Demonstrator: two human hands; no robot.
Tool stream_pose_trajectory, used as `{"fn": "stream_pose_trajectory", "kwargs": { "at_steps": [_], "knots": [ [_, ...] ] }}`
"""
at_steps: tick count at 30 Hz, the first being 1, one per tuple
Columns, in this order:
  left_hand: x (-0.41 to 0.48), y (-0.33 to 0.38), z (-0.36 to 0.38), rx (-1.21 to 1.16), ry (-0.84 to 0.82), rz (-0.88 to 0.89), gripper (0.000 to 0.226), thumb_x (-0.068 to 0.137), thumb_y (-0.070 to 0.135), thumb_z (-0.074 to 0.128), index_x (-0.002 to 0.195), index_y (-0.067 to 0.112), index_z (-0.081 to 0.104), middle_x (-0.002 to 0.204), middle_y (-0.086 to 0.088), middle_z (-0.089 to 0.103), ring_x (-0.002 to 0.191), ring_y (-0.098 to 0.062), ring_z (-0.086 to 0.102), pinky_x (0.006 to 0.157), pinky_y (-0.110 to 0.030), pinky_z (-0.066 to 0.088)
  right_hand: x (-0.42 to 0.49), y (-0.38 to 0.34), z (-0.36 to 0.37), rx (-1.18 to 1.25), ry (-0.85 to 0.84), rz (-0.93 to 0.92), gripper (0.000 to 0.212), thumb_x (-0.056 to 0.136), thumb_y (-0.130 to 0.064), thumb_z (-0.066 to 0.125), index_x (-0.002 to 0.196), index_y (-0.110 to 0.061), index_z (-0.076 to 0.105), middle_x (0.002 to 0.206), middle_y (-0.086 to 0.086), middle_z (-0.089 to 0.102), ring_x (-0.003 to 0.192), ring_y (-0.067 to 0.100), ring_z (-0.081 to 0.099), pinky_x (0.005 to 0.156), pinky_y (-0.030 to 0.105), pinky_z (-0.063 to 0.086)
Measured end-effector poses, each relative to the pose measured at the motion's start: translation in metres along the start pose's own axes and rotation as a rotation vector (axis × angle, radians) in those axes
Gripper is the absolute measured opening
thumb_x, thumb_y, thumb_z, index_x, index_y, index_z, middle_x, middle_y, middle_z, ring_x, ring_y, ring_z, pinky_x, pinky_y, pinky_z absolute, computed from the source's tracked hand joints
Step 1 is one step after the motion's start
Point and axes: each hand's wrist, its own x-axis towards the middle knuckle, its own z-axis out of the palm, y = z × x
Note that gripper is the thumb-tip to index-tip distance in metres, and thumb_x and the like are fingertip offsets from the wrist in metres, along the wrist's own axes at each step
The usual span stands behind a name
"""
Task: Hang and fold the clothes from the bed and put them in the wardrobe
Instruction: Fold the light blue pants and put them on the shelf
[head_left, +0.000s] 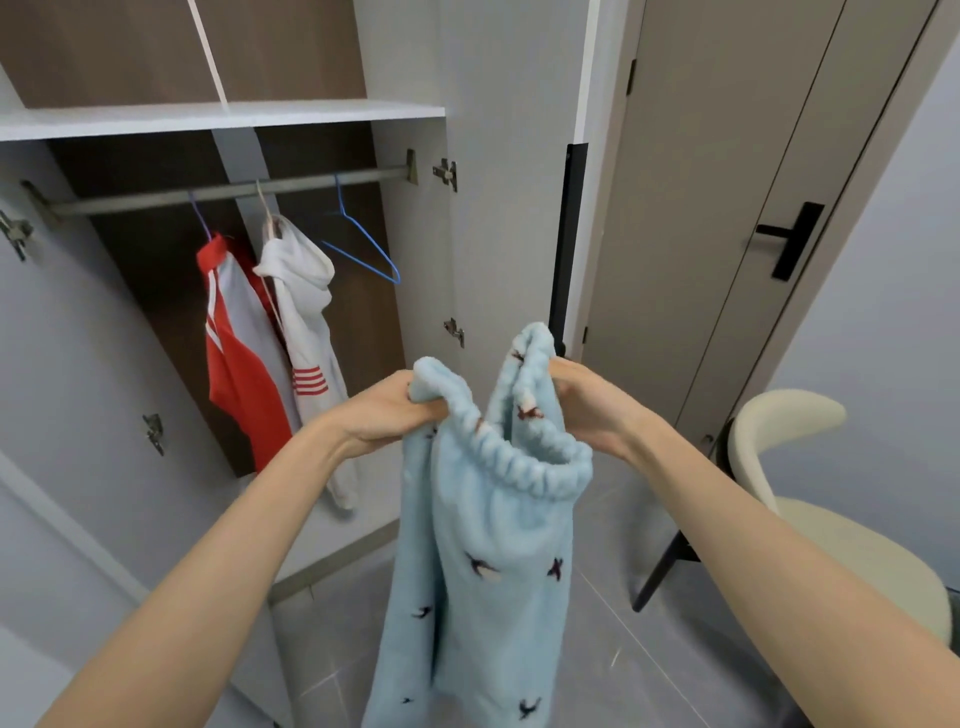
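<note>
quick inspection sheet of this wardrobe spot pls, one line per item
surface: grey tiled floor; the bed is not in view
job's things: pale blue fleece trousers held up in the air; red garment and white hoodie hang on the rail; blue hanger empty beside them
clutter: nothing seen
grippers: left hand and right hand each grip the waistband
cables: nothing seen
surroundings: open wardrobe, closed door with black handle, cream chair at right

Those pale blue trousers are thick fluffy fleece, properly plush. The wardrobe back looks like dark wood grain, matt, the rail is dull brushed metal, and the door handle is matt black.
</note>
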Motion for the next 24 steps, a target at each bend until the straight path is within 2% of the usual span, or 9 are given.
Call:
{"fn": "stream_pose_trajectory", "kwargs": {
  "at_steps": [3,6,10,12,14,16,19,21,24],
  "knots": [
    [0.002,-0.014,0.005,-0.046,0.232,0.053,0.012,0.087,-0.002,0.063,0.085,0.01,0.065,0.081,0.004,0.068,0.077,-0.008,0.061,0.072,-0.025,0.048,-0.002,0.002,0.005,-0.049,0.018,-0.046,0.021,0.096,-0.015,0.053,0.085,-0.019,0.07,0.082,0.001,0.068,0.078,0.014,0.066,0.069,0.027,0.055],
    [0.004,-0.016,0.01,0.001,0.255,0.125,0.02,0.075,0.006,0.072,0.087,0.015,0.06,0.078,0.014,0.065,0.073,-0.001,0.058,0.068,-0.016,0.049,-0.003,0.001,0.011,-0.129,0.001,-0.074,0.02,0.096,-0.006,0.051,0.095,-0.016,0.068,0.086,0.002,0.069,0.081,0.013,0.066,0.072,0.025,0.054],
    [0.01,-0.009,0.015,-0.011,0.254,0.203,0.031,0.072,0.01,0.075,0.097,0.026,0.063,0.089,0.009,0.067,0.083,-0.002,0.059,0.073,-0.014,0.05,-0.002,0.0,0.019,-0.242,0.121,-0.112,0.02,0.09,-0.002,0.059,0.108,-0.004,0.067,0.1,0.01,0.069,0.091,0.017,0.065,0.084,0.03,0.054],
    [0.013,-0.004,0.015,0.002,0.244,0.247,0.046,0.072,0.016,0.079,0.107,0.04,0.062,0.101,-0.007,0.067,0.092,-0.008,0.059,0.079,-0.016,0.051,-0.004,-0.004,0.023,-0.374,0.233,-0.199,0.017,0.084,-0.001,0.065,0.097,-0.009,0.071,0.095,0.007,0.069,0.086,0.013,0.063,0.081,0.024,0.053],
    [0.017,0.001,0.014,-0.006,0.201,0.251,0.06,0.071,0.02,0.083,0.118,0.048,0.058,0.108,-0.017,0.064,0.096,-0.013,0.058,0.083,-0.018,0.052,-0.005,-0.007,0.026,-0.51,0.311,-0.267,0.015,0.082,-0.002,0.069,0.084,-0.017,0.07,0.079,0.002,0.068,0.072,0.01,0.059,0.069,0.018,0.05],
    [0.02,0.0,0.013,0.039,0.146,0.247,0.05,0.071,0.027,0.083,0.115,0.042,0.063,0.105,-0.005,0.069,0.097,-0.009,0.061,0.083,-0.017,0.05,-0.009,-0.01,0.029,-0.56,0.332,-0.258,0.013,0.083,-0.004,0.07,0.081,-0.015,0.065,0.061,-0.003,0.066,0.056,0.006,0.058,0.059,0.018,0.049],
    [0.023,-0.006,0.014,0.072,0.188,0.223,0.019,0.073,0.022,0.079,0.084,0.037,0.074,0.083,0.017,0.071,0.078,0.007,0.062,0.069,-0.011,0.048,-0.014,-0.01,0.031,-0.516,0.353,-0.225,0.019,0.083,-0.001,0.068,0.085,-0.008,0.051,0.05,-0.001,0.064,0.043,0.007,0.058,0.049,0.017,0.049],
    [0.025,-0.006,0.014,0.085,0.165,0.222,0.022,0.076,0.017,0.076,0.085,0.037,0.074,0.084,0.02,0.07,0.078,0.008,0.061,0.069,-0.009,0.047,-0.016,-0.008,0.032,-0.572,0.383,-0.208,0.023,0.084,-0.002,0.066,0.082,-0.011,0.046,0.049,-0.001,0.061,0.042,0.005,0.055,0.049,0.015,0.046],
    [0.026,0.002,0.015,0.191,-0.006,0.201,0.015,0.08,0.032,0.074,0.093,0.033,0.068,0.097,0.015,0.068,0.093,0.003,0.061,0.082,-0.013,0.046,-0.018,-0.003,0.032,-0.679,0.394,-0.174,0.018,0.088,-0.007,0.064,0.074,-0.011,0.054,0.046,-0.008,0.054,0.04,0.0,0.046,0.046,0.011,0.039]
  ]
}}
